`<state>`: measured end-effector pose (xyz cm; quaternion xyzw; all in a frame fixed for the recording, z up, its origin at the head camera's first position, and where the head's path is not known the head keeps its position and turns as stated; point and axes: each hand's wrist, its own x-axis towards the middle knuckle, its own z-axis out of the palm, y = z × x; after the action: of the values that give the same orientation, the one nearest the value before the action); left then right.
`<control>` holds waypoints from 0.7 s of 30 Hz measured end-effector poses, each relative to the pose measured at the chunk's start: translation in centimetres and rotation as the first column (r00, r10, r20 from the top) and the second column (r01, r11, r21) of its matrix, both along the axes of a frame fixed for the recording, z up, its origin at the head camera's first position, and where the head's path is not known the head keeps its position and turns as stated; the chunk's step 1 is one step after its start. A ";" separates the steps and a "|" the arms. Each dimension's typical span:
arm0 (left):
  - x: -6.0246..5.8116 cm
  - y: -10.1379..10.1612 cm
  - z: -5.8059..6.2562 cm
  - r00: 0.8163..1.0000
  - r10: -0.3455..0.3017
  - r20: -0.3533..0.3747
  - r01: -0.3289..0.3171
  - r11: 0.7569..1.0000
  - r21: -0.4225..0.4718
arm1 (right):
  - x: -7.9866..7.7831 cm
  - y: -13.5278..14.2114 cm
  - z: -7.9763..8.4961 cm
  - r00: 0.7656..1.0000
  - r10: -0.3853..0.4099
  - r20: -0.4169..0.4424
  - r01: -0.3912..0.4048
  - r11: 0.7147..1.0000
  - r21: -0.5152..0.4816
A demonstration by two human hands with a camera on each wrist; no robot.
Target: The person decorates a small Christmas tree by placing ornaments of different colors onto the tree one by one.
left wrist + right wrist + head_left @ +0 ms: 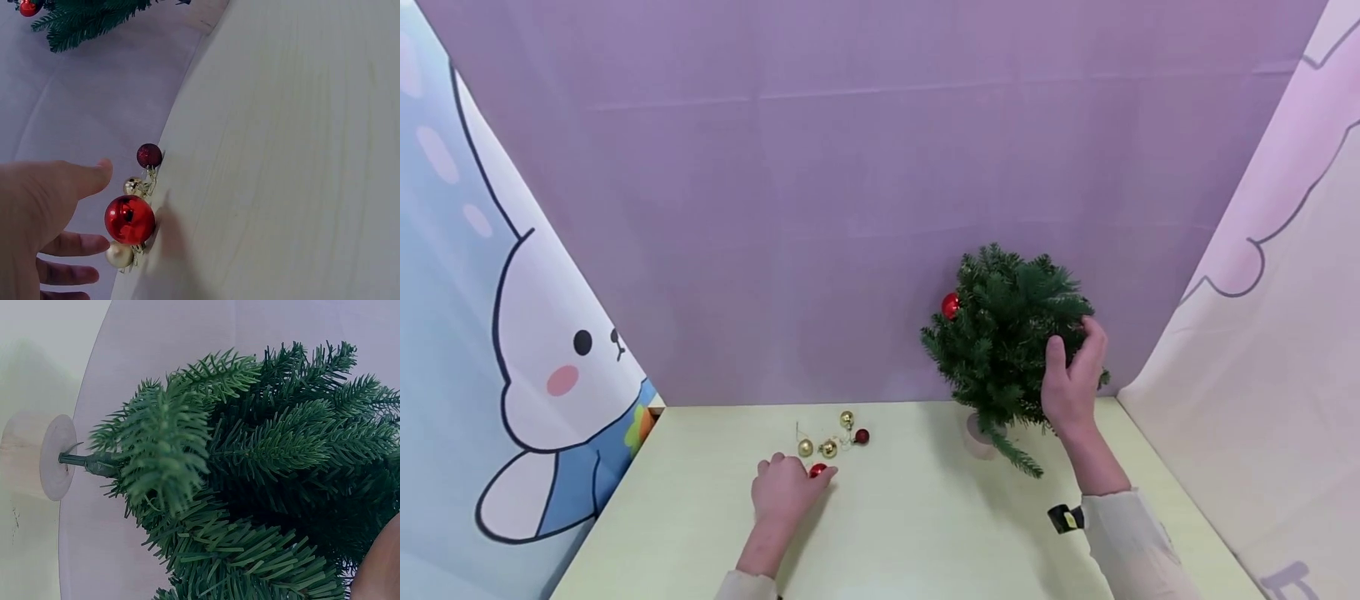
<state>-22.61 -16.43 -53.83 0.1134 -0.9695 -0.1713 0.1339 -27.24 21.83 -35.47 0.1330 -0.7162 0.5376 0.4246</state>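
A small artificial Christmas tree (1007, 325) stands at the back right on a round pale base (57, 457), with one red bauble (951, 306) on its left side. My right hand (1075, 383) is at the tree's right side, thumb and fingers apart against the branches; whether it grips any cannot be told. On the left, my left hand (781, 492) reaches beside a shiny red bauble (129, 220) on the table. Its thumb and fingers are spread, with a gap to that bauble in the left wrist view. Just beyond lie several gold baubles (828, 449) and a dark red glittery bauble (862, 436).
The pale table (910, 517) ends at a purple backdrop (820, 208) behind the tree. Printed cloth panels, one with a cartoon animal (565, 350), close in the left and right sides. A black strap piece (1065, 518) sits at my right wrist.
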 end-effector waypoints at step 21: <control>-0.2 -0.8 0.8 0.996 0.021 0.085 -0.023 0.999 0.023 | -1.7 1.0 -0.8 1.000 0.012 0.009 -0.012 1.000 0.019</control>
<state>-22.83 -17.21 -53.01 0.1326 -0.9709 -0.1765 0.0933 -28.96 22.83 -36.28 0.1388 -0.7223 0.5339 0.4170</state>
